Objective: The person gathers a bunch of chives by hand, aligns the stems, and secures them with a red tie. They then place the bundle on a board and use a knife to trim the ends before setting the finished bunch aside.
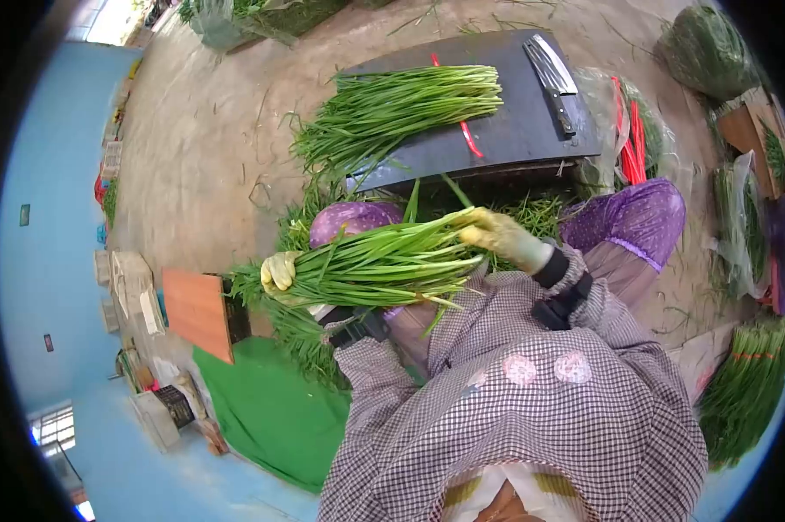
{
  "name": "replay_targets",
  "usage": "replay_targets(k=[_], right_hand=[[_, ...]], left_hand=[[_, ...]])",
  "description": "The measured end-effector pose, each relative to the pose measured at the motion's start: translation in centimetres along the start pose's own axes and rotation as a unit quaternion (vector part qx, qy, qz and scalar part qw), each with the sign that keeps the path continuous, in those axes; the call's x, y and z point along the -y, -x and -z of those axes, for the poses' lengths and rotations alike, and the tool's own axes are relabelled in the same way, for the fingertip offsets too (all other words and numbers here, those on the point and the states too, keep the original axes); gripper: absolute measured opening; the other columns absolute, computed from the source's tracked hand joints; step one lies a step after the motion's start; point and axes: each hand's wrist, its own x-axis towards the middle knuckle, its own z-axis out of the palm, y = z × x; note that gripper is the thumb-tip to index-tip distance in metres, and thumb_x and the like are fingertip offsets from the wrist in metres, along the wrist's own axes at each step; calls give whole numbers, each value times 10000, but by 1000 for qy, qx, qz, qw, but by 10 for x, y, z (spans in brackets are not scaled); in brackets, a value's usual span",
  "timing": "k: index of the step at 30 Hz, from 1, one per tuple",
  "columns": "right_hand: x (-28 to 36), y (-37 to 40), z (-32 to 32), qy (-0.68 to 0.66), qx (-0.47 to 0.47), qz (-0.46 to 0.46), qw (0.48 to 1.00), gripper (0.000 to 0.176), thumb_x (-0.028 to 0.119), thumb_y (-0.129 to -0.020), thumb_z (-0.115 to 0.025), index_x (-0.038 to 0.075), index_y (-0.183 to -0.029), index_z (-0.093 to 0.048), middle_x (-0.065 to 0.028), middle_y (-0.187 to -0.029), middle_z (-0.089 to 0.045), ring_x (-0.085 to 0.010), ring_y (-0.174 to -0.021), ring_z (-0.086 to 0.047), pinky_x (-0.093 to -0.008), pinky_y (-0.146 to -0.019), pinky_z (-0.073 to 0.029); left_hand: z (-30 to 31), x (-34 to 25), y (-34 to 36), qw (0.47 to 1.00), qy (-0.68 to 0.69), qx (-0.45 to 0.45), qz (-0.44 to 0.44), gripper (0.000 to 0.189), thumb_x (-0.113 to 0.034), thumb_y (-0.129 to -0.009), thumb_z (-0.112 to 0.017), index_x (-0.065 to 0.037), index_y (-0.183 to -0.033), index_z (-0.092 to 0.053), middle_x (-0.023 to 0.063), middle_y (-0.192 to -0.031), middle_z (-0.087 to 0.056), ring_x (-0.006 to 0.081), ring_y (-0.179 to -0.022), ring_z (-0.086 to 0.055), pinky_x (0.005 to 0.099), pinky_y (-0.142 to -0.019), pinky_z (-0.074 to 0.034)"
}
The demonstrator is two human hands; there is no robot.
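A loose bundle of chives (384, 261) lies across my lap, green leaf tips to the left and pale stem ends to the right. My left hand (278, 272), in a pale glove, wraps round the leafy end. My right hand (507, 239), gloved too, has its fingers closed on the stem ends. Just beyond, a second bunch of chives (410, 104) rests on a dark board (531, 148), with a red tie (470, 139) passing beneath it. A knife (553, 83) lies at the board's right side.
Red strips (634, 143) and a clear plastic bag (597, 96) sit right of the board. Tied chives (744, 391) stand at far right. Left are an orange-brown board (198, 313) and a green cloth (275, 413). Loose leaves (310, 348) hang by my left arm.
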Motion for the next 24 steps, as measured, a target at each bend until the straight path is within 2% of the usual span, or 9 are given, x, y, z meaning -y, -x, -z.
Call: replay_targets(k=[3, 10, 12, 13, 15, 18, 20, 21, 24], right_hand=[[-4, -9, -31, -224, -4, -123, 967, 245, 159, -972, -659, -11, -1148, -677, -76, -1053, -720, -153, -940, -671, -291, -835, -540], [-23, 11, 9, -258, -112, -59, 958, 250, 202, -1018, -563, 1, -1108, -680, -114, -1155, -685, -195, -1022, -661, -315, -894, -523], [-58, 33, 63, -24, -112, -42, 993, 331, 292, -1018, -558, 12, -1154, -672, -129, -1167, -691, -217, -1079, -652, -360, -913, -523], [-57, 42, 78, 138, -45, -160, 976, 353, 318, -1012, -569, 22, -1185, -655, -136, -1185, -684, -235, -1107, -642, -368, -936, -511], [-52, 51, 97, 437, 91, -366, 816, 412, 369, -999, -590, 43, -1248, -621, -149, -1220, -670, -270, -1163, -621, -385, -983, -486], [-44, 49, 59, 440, 49, -112, 889, 487, 456, -984, -572, 53, -1249, -642, -178, -1211, -671, -332, -1138, -629, -448, -987, -490], [-24, 22, 28, 124, 128, -73, 981, 520, 457, -972, -598, 63, -1311, -613, -189, -1247, -653, -345, -1169, -612, -422, -1016, -479], [-41, 9, 21, 212, 176, 92, 957, 532, 436, -968, -618, 63, -1346, -591, -177, -1280, -643, -318, -1190, -606, -404, -1028, -473], [-19, -7, -17, -102, 238, -52, 965, 558, 216, -924, -734, 22, -1407, -533, -100, -1376, -602, -199, -1205, -572, -348, -1047, -463]], left_hand=[[-7, 3, -3, 999, -21, -36, -8, 149, -137, -971, -534, -110, -830, -570, 11, -696, -563, 118, -675, -529, 263, -714, -462], [-15, 7, -1, 995, -45, -85, -40, 150, -133, -972, -507, -96, -838, -561, 5, -692, -548, 117, -662, -514, 265, -694, -450], [-16, 5, -1, 994, -46, -91, -46, 150, -131, -972, -499, -92, -840, -559, 4, -691, -543, 117, -658, -509, 265, -688, -446], [-16, 5, 1, 993, -46, -95, -48, 151, -131, -972, -495, -90, -841, -557, 3, -691, -541, 117, -656, -507, 266, -686, -445], [-18, 10, 3, 992, -48, -100, -59, 152, -130, -973, -487, -86, -843, -555, 1, -690, -536, 117, -652, -503, 266, -680, -441], [-22, 18, 7, 990, -54, -111, -68, 154, -128, -973, -476, -79, -847, -551, -1, -688, -530, 117, -646, -497, 267, -672, -436], [-25, 22, 7, 988, -60, -117, -82, 156, -126, -973, -468, -75, -849, -548, -3, -687, -525, 116, -642, -493, 267, -666, -432], [-27, 24, 4, 987, -63, -119, -85, 157, -126, -973, -464, -73, -850, -547, -4, -686, -523, 116, -640, -490, 267, -663, -430], [-31, 27, -4, 986, -70, -120, -88, 160, -124, -973, -452, -67, -854, -543, -6, -685, -516, 116, -634, -484, 268, -655, -425]])
